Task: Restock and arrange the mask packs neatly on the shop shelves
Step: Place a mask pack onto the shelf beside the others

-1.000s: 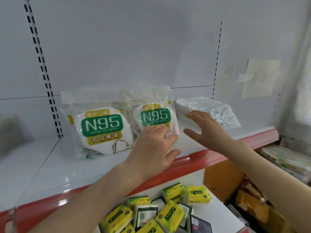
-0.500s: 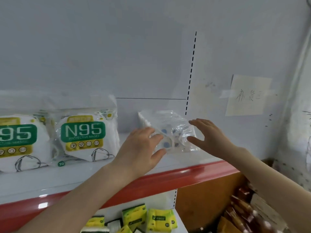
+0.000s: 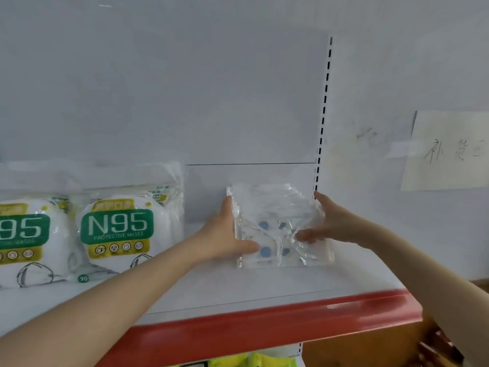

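A stack of clear mask packs (image 3: 275,221) with blue dots stands on the white shelf (image 3: 238,287), near the slotted upright. My left hand (image 3: 222,237) grips its left edge, thumb across the lower front. My right hand (image 3: 336,223) holds the right side, with the fingers over the front plastic and the thumb up by the top corner. Two white N95 mask packs with green labels stand upright further left, one (image 3: 119,226) beside the clear stack and one (image 3: 23,234) cut off by the frame edge.
The shelf has a red front edge (image 3: 264,329). A slotted upright (image 3: 324,115) runs up the back panel, and a handwritten paper note (image 3: 449,152) is taped to the right of it. Yellow packs (image 3: 254,361) show on the shelf below.
The view has shifted right and closer. Both hands moved from the N95 packs to the clear pack stack and now clasp it from both sides, standing it more upright.
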Motion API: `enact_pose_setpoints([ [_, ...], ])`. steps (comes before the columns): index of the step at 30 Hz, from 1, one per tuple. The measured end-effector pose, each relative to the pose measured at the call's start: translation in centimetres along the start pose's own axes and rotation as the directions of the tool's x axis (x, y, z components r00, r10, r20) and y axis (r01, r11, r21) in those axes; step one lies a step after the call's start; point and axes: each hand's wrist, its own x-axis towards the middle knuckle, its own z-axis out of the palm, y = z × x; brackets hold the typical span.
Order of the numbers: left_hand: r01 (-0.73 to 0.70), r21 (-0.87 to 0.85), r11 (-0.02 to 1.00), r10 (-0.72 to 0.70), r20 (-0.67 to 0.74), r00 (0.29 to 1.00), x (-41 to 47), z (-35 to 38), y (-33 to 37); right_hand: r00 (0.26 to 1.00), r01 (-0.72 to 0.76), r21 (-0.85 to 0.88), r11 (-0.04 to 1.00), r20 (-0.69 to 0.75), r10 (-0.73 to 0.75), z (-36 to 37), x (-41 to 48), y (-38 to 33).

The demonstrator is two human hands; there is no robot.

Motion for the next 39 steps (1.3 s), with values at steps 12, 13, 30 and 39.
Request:
enact_pose_setpoints([
  [12, -0.061, 0.008, 0.998, 0.061, -0.18, 0.982, 2.7, 1.1, 0.3, 0.946, 0.206, -0.23, 0.951, -0.203, -0.254, 0.5, 2.4, 0.3],
  [13, -0.054, 0.006, 0.999, 0.054, -0.181, 0.982, 2.7, 1.0, 0.3, 0.947, 0.22, -0.259, 0.94, -0.176, -0.27, 0.3, 2.4, 0.3],
  [30, 0.013, -0.237, 0.971, -0.047, -0.139, 0.989, 1.9, 0.8, 0.8, 0.944, 0.327, -0.303, 0.895, 0.145, -0.295, -3.2, 3.2, -0.7],
  [39, 0.014, -0.349, 0.937, -0.086, -0.191, 0.978, 2.1, 1.8, 0.5, 0.933, 0.313, -0.385, 0.868, 0.297, -0.205, -0.9, 9.1, -4.8],
])
